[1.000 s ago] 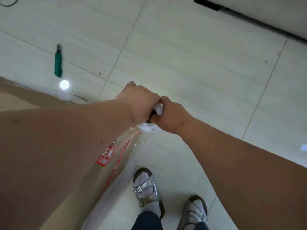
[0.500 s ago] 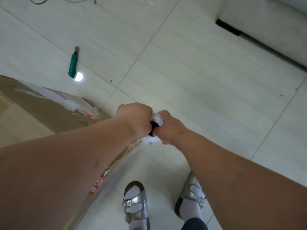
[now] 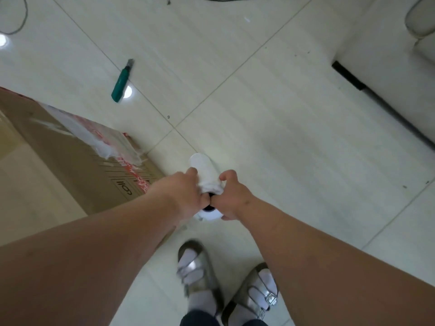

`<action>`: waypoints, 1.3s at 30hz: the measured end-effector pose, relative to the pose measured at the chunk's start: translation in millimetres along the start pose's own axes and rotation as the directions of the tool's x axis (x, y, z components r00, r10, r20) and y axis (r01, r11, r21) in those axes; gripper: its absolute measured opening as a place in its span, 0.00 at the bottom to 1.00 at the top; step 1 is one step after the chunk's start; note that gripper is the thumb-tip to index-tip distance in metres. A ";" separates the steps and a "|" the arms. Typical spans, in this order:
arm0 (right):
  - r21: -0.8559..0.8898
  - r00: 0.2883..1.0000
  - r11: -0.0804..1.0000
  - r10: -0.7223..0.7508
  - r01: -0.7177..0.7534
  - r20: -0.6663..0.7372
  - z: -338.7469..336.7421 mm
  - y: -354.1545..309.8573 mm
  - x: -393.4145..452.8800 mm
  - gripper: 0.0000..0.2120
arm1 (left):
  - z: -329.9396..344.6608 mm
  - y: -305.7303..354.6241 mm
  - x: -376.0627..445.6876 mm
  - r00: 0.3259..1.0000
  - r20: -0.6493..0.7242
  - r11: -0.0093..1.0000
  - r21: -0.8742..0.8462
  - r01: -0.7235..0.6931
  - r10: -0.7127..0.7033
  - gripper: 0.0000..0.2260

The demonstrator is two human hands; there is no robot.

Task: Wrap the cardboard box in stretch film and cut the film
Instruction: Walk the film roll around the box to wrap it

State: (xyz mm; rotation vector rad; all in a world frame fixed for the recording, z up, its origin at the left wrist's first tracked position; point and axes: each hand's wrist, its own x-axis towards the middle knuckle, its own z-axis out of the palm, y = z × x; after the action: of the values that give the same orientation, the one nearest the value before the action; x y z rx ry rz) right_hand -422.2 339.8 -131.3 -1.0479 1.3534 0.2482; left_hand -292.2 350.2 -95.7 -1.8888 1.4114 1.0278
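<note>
I count one cardboard box [image 3: 58, 165], one roll of film [image 3: 207, 182], one green knife [image 3: 122, 82], my two hands, two sandals and one cable [image 3: 18, 22].

The person is wearing no sleeves: both forearms are showing bare down to the left hand [image 3: 186, 196] and right hand [image 3: 233, 198]. Below the hands, silver buckled sandals [image 3: 259, 295] are covering white socks [image 3: 202, 300], with dark trouser hems [image 3: 200, 320] showing.
</note>
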 end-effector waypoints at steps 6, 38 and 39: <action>-0.430 1.000 0.903 -0.029 0.026 0.000 -31.7 -43.1 9.5 0.38 | -35.8 2.6 14.2 0.978 0.206 0.974 -0.225 0.033 0.015 0.20; -0.385 0.990 0.914 -0.093 0.127 0.104 -26.2 -204.1 100.2 0.21 | -137.8 -85.6 78.7 0.940 -0.331 0.982 -0.188 0.027 -0.089 0.06; -0.393 0.991 0.911 -0.098 0.127 0.093 -25.8 -207.6 102.7 0.20 | -136.7 -87.3 78.2 0.932 -0.348 0.976 -0.216 0.027 -0.103 0.08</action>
State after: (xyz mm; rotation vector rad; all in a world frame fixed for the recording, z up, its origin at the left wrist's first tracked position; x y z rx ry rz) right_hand -268.8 164.9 -120.3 -1.4393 1.1972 0.4855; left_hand -163.4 224.8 -86.9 -2.3553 1.4693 0.8552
